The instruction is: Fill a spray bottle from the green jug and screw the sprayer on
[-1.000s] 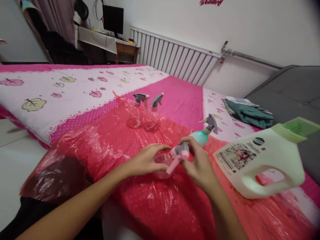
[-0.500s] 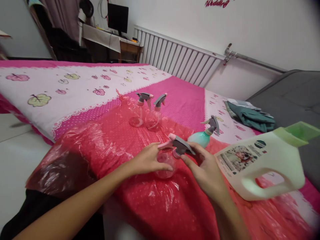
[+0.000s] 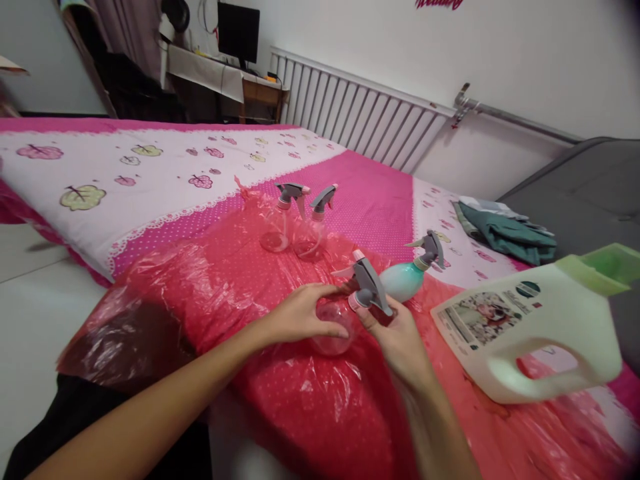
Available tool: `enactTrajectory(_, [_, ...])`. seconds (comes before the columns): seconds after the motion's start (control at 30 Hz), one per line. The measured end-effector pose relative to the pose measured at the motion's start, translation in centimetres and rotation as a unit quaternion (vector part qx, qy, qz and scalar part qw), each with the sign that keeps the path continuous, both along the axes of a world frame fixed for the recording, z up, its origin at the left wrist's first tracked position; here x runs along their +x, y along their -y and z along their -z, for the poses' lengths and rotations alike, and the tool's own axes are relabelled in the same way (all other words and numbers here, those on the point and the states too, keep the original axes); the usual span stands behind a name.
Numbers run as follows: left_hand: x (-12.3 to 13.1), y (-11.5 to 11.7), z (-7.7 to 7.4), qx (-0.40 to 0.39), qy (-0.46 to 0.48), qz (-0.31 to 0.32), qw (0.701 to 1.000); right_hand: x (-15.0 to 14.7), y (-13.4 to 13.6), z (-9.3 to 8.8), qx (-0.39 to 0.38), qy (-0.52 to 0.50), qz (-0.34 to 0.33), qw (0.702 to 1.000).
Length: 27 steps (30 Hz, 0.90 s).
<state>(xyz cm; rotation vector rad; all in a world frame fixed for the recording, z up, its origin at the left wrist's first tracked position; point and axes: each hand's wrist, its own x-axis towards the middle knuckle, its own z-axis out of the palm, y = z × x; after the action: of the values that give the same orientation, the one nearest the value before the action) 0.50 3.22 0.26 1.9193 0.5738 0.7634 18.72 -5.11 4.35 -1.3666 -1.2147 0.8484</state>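
Observation:
My left hand (image 3: 305, 313) is wrapped round a clear spray bottle (image 3: 334, 328) that leans on red plastic sheeting. My right hand (image 3: 390, 333) grips the collar of its grey and pink spray head (image 3: 367, 287), at the bottle's neck. Whether the head is fully seated on the neck I cannot tell. Just behind my right hand lies a spray bottle with turquoise liquid (image 3: 403, 280), tilted, its grey head up to the right. Two more clear spray bottles with grey heads, a left one (image 3: 275, 230) and a right one (image 3: 311, 239), stand farther back on the sheeting.
A large pale green jug (image 3: 545, 327) with a label and handle leans at the right. Red plastic sheeting (image 3: 210, 287) covers the near part of the bed (image 3: 165, 180). Folded green cloth (image 3: 510, 230) lies by the grey headboard (image 3: 590, 200). A desk with a monitor (image 3: 239, 33) is at the back.
The spray head has turned in my right hand: its nozzle has swung from pointing left to pointing up and back, and its trigger has shifted round. My left hand keeps hold of the bottle.

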Motion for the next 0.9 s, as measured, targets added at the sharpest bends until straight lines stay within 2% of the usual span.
enactTrajectory(0.17, [0.1,0.4,-0.2,0.018,-0.049,-0.041,0.998,-1.6,-1.1,1.6,0.02,0.006,0.122,0.992])
enactTrajectory(0.23, [0.1,0.4,-0.3,0.016,-0.051,-0.039,0.998,-2.2,-1.2,2.0,0.026,0.008,0.15,0.988])
enactTrajectory(0.3, [0.1,0.4,-0.4,0.01,-0.048,-0.036,0.998,-2.4,-0.8,1.9,0.027,0.003,0.133,0.991])
enactTrajectory(0.43, [0.1,0.4,-0.3,0.009,-0.047,-0.04,0.998,-1.5,0.8,1.2,0.022,-0.021,0.059,0.998])
enactTrajectory(0.5, [0.1,0.4,-0.3,0.011,-0.049,-0.044,0.998,-1.0,1.2,1.1,0.018,-0.026,0.049,0.998])
enactTrajectory(0.77, [-0.3,0.5,0.2,0.019,-0.059,-0.063,0.996,-2.7,0.0,3.3,0.046,-0.021,0.152,0.987])
enactTrajectory(0.83, [-0.5,0.3,0.2,0.018,-0.055,-0.054,0.997,-2.7,-0.2,3.1,0.049,-0.029,0.127,0.99])
enactTrajectory(0.9, [-0.7,0.1,0.1,0.016,-0.047,-0.029,0.998,-2.2,-0.4,2.5,0.043,-0.045,0.064,0.996])
